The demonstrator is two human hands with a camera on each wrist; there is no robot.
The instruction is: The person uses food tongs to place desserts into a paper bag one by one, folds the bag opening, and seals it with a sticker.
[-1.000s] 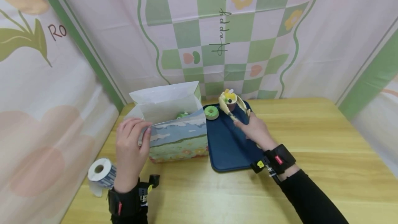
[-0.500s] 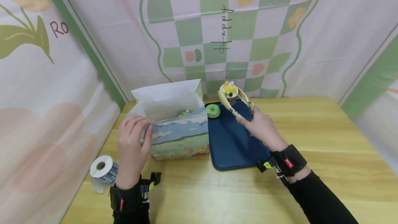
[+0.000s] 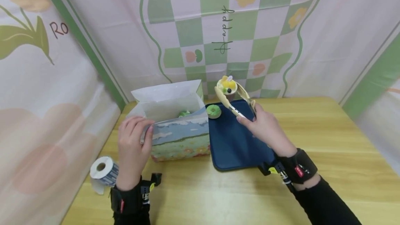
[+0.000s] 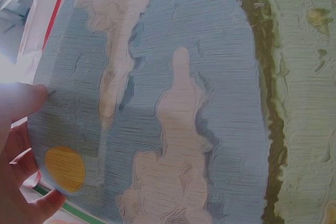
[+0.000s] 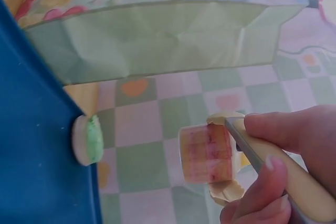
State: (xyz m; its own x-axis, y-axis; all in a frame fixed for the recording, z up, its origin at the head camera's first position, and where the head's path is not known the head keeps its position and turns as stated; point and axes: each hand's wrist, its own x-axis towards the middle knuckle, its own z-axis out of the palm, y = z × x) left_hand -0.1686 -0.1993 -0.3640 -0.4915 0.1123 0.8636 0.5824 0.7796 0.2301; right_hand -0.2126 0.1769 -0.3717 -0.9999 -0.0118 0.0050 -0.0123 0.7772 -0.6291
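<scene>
My left hand (image 3: 134,150) pinches the top left edge of a paper bag (image 3: 181,141) printed with sky and flowers; the left wrist view shows its thumb and fingers at that edge. The bag's mouth is open, and a green item (image 3: 184,113) shows partly inside. My right hand (image 3: 265,126) grips cream-tipped metal tongs (image 3: 232,108). Between the tong tips hangs a fruit-topped dessert cup (image 5: 207,153), with yellow pieces and a dark berry on top, above the tray's far edge. A green-iced donut (image 3: 214,111) sits on the blue tray (image 3: 237,148), close to the bag.
A roll of labels (image 3: 104,170) stands at the left side of the wooden table (image 3: 212,197). A printed cloth backdrop (image 3: 250,44) rises behind the table and along the sides.
The tongs and dessert cup have risen from the back of the tray, lately drifting slightly left. My left hand keeps its hold on the bag.
</scene>
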